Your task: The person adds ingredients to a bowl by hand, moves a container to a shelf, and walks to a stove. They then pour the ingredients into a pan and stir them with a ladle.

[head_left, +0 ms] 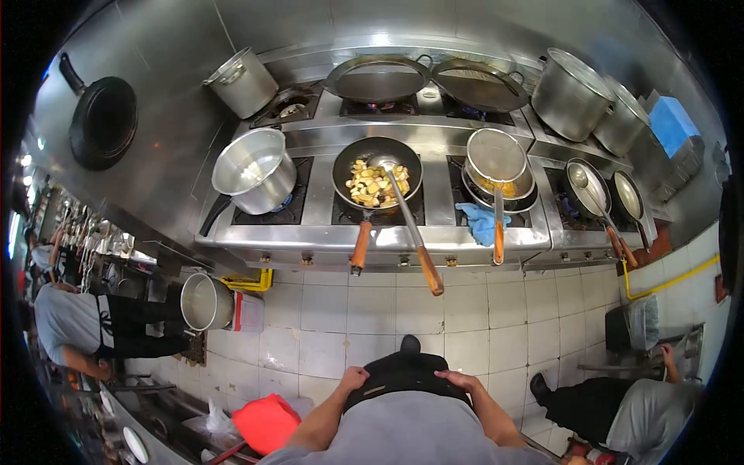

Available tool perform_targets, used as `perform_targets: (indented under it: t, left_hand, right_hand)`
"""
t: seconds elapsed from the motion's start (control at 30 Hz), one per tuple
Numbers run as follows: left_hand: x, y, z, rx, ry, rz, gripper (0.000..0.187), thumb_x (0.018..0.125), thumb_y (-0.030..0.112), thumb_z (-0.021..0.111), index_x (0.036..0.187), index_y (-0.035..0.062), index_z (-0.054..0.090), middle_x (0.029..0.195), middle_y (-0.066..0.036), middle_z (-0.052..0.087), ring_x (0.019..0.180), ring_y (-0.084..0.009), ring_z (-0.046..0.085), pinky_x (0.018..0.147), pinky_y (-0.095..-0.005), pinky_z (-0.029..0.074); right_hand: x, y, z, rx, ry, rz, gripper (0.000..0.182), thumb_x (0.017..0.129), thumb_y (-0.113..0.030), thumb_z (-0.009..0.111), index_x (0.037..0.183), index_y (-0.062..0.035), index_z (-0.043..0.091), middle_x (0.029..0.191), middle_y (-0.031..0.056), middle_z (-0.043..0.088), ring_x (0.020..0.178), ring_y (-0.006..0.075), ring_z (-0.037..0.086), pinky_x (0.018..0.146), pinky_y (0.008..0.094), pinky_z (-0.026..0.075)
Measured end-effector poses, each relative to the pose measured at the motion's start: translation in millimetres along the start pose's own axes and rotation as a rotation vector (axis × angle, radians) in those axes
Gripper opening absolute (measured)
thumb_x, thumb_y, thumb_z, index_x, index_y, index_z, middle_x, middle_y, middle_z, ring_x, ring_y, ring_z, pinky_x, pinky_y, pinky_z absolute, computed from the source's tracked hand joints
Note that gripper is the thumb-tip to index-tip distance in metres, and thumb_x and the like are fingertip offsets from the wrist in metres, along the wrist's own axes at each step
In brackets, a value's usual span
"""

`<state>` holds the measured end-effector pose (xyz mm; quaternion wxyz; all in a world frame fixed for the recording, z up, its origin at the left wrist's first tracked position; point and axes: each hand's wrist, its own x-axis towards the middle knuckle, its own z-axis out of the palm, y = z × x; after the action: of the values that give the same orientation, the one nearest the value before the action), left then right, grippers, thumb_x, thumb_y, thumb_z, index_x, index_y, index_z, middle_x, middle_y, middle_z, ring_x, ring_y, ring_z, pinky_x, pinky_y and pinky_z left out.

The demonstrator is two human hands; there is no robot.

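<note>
My left hand [354,378] is closed at the left edge of the black apron [399,372], seemingly pinching its cloth. On the apron's other side, my right hand [459,379] has its fingers pressed together against the cloth. Both hands are low in the view, well away from the stove. Ahead of me, a black pan [339,167] with chopped, browned food [374,186] stands on a front burner. A long ladle [408,217] with a wooden handle rests in it.
A silver pot [256,172] stands left of the pan. Strainers [496,155] and a blue cloth [483,223] are to its right. Large pots [570,94] stand at the back right. One person [74,325] is at the left, another [643,415] at the lower right.
</note>
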<state>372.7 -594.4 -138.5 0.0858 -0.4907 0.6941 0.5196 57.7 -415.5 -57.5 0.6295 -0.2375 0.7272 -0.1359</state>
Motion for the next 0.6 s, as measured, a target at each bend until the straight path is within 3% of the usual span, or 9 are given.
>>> perform_targets:
  t: [0.07, 0.1, 0.13, 0.2, 0.37, 0.4, 0.47, 0.53, 0.6]
  left_hand:
    - [-18.1, -40.4, -14.1, -0.095, 0.068, -0.088, 0.025, 0.074, 0.026, 0.064, 0.07, 0.0016, 0.066, 0.068, -0.013, 0.065, 0.062, -0.0247, 0.065, 0.062, -0.0349, 0.052]
    - [-17.8, -84.3, -18.2, -0.123, 0.128, -0.001, 0.025, 0.074, 0.027, 0.065, 0.07, 0.0018, 0.066, 0.067, -0.013, 0.065, 0.058, -0.0232, 0.063, 0.059, -0.0337, 0.051]
    - [-23.3, -115.5, -23.0, -0.152, 0.187, 0.083, 0.026, 0.074, 0.028, 0.066, 0.07, 0.0021, 0.065, 0.065, -0.013, 0.064, 0.054, -0.0217, 0.062, 0.056, -0.0325, 0.05]
    - [-69.0, -99.8, -63.6, -0.195, 0.235, -0.297, 0.027, 0.074, 0.028, 0.065, 0.067, 0.0025, 0.064, 0.062, -0.016, 0.062, 0.056, -0.0249, 0.062, 0.056, -0.0356, 0.05]
    - [-134.7, -175.0, -86.1, 0.033, 0.584, -0.321, 0.031, 0.074, 0.025, 0.06, 0.064, -0.004, 0.06, 0.066, -0.023, 0.061, 0.063, -0.0354, 0.062, 0.06, -0.0445, 0.049]
    - [-145.3, -189.2, -82.5, 0.029, 0.682, -0.344, 0.028, 0.072, 0.022, 0.059, 0.064, -0.0048, 0.06, 0.065, -0.022, 0.061, 0.06, -0.0347, 0.061, 0.059, -0.0433, 0.048]
    - [-155.3, -239.7, -75.5, 0.222, 0.454, -0.316, 0.024, 0.07, 0.019, 0.057, 0.068, -0.0047, 0.061, 0.069, -0.024, 0.061, 0.065, -0.0384, 0.061, 0.063, -0.0438, 0.049]
    - [-177.4, -237.1, -69.7, 0.109, 0.505, -0.324, 0.021, 0.071, 0.017, 0.057, 0.068, -0.0032, 0.062, 0.067, -0.022, 0.062, 0.063, -0.0355, 0.062, 0.06, -0.0427, 0.049]
    - [-194.7, -229.5, -64.0, -0.01, 0.554, -0.34, 0.019, 0.072, 0.016, 0.057, 0.069, -0.0018, 0.063, 0.066, -0.02, 0.063, 0.061, -0.0327, 0.063, 0.057, -0.0417, 0.05]
  right_hand:
    - [-54.7, -66.2, 4.2, 0.242, -0.235, 0.178, 0.079, 0.081, -0.06, 0.054, 0.136, -0.0058, 0.037, 0.131, 0.0138, 0.048, 0.117, 0.0272, 0.046, 0.101, 0.0361, 0.034]
    - [-22.2, -36.5, 12.2, 0.299, -0.407, 0.188, 0.084, 0.078, -0.067, 0.051, 0.137, -0.0073, 0.037, 0.134, 0.012, 0.045, 0.121, 0.0278, 0.044, 0.101, 0.0398, 0.034]
    - [-20.7, -38.0, 18.7, 0.287, -0.413, 0.193, 0.084, 0.078, -0.067, 0.051, 0.137, -0.0073, 0.037, 0.134, 0.012, 0.045, 0.121, 0.0278, 0.044, 0.101, 0.0398, 0.034]
    - [-23.0, -50.0, 29.8, 0.09, -0.426, 0.263, 0.088, 0.076, -0.073, 0.045, 0.136, -0.0079, 0.039, 0.135, 0.0122, 0.044, 0.123, 0.0286, 0.043, 0.101, 0.0441, 0.033]
    - [19.9, -16.9, 59.8, -0.192, -0.367, 0.314, 0.085, 0.078, -0.071, 0.045, 0.129, -0.0032, 0.045, 0.127, 0.0185, 0.051, 0.109, 0.033, 0.055, 0.087, 0.0455, 0.047]
    - [23.6, -13.2, 64.1, -0.295, -0.285, 0.31, 0.075, 0.079, -0.063, 0.049, 0.119, -0.0001, 0.052, 0.115, 0.0189, 0.057, 0.095, 0.0312, 0.06, 0.075, 0.0422, 0.05]
    - [20.8, -2.6, 72.4, -0.391, -0.182, 0.307, 0.066, 0.08, -0.056, 0.053, 0.109, 0.0031, 0.059, 0.103, 0.0193, 0.063, 0.082, 0.0295, 0.065, 0.064, 0.0388, 0.054]
    - [15.7, 19.7, 83.6, -0.413, 0.01, 0.081, 0.044, 0.08, -0.039, 0.057, 0.074, 0.0048, 0.063, 0.065, 0.0117, 0.06, 0.05, 0.021, 0.058, 0.048, 0.0349, 0.051]
    - [7.2, 42.0, 100.6, -0.116, 0.1, 0.04, 0.032, 0.078, -0.027, 0.056, 0.071, 0.0037, 0.063, 0.061, 0.0096, 0.059, 0.048, 0.0176, 0.055, 0.046, 0.0336, 0.049]
